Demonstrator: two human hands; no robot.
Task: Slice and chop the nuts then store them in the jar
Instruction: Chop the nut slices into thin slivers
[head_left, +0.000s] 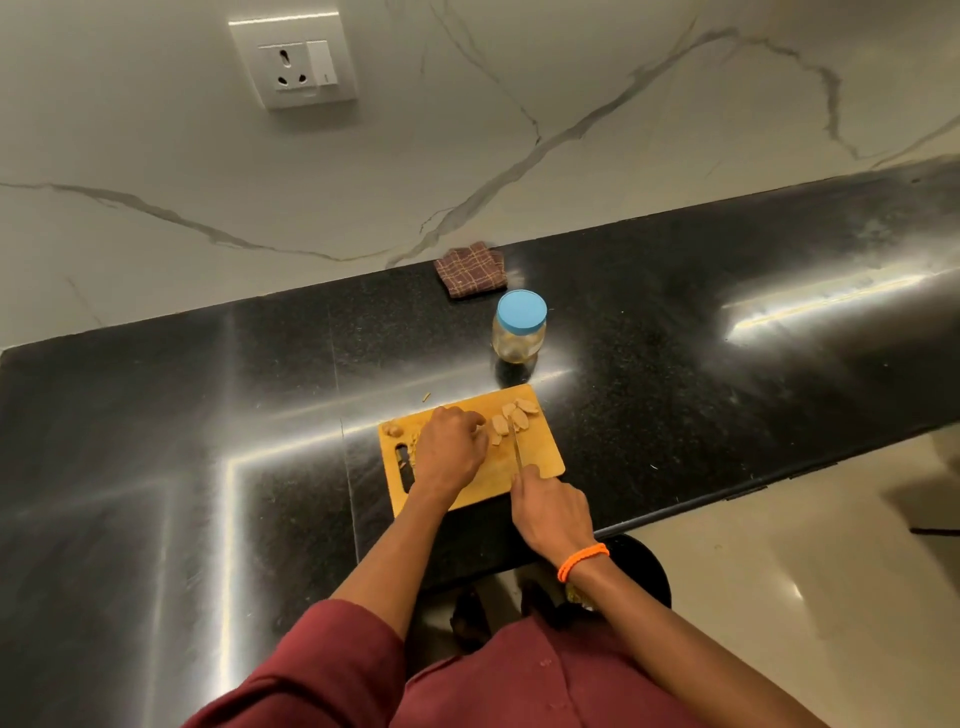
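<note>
Head view: right hand (551, 512) grips a knife (517, 451) over nuts (511, 418) on the cutting board (540, 457); left hand (451, 451), fingers curled, steadies one nut.

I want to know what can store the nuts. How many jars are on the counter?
1. The jar, with a blue lid on it, stands on the black counter just beyond the cutting board, near the folded checked cloth. No other jar shows.
</note>
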